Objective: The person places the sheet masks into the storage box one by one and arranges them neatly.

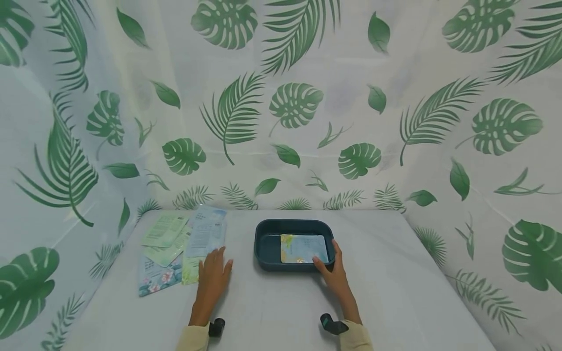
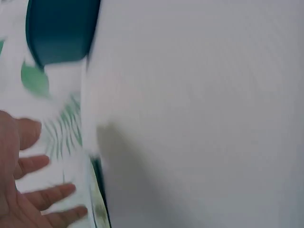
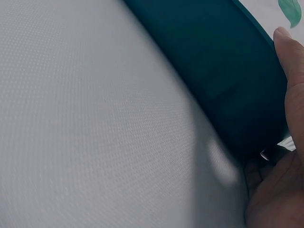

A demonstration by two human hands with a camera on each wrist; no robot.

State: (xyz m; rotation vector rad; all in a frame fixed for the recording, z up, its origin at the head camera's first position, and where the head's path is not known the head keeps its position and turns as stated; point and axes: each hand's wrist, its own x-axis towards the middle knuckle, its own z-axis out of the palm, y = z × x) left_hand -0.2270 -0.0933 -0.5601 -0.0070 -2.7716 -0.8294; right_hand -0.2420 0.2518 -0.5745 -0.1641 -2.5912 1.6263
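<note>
Left hand (image 1: 212, 273), fingers spread and holding nothing, is nearest the pale blue packet (image 1: 205, 239), which lies just ahead of it, long side pointing away, while the right hand (image 1: 337, 279) grips the dark tray (image 1: 281, 267) by its near right corner.

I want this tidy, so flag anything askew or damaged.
The packets left of the tray look messy: they overlap at differing angles, while the packet inside lies nearly square. I see no spill or damage.
</note>
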